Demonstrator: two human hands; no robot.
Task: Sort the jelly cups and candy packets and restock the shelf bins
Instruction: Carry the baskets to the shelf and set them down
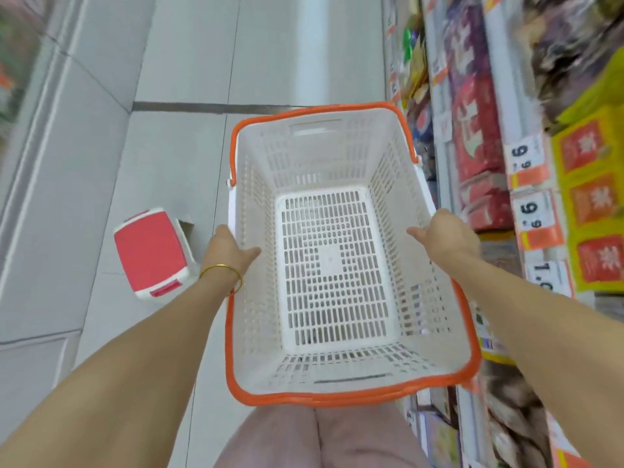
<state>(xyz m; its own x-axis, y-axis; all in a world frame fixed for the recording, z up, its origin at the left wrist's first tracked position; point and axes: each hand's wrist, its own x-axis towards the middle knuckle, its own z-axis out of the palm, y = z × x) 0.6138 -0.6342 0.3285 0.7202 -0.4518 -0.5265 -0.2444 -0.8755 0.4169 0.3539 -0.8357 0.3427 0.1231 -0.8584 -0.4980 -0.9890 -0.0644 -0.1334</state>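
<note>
Head view: tiled floor (189, 62), shelves (479, 130) right, basket (337, 153) held above.

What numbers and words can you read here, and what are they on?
"9.9": top tag, turned sideways.
"9.9": middle tag, also sideways.
"1.": lower tag, the rest blurred.
Print on the boxes: too blurred to read.
On the basket: none.

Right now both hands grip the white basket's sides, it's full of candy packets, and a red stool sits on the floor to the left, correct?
No: the head view shows the basket empty, its slotted bottom bare. The rest stands: left hand and right hand grip its sides, and the red stool sits on the floor to the left.
</note>
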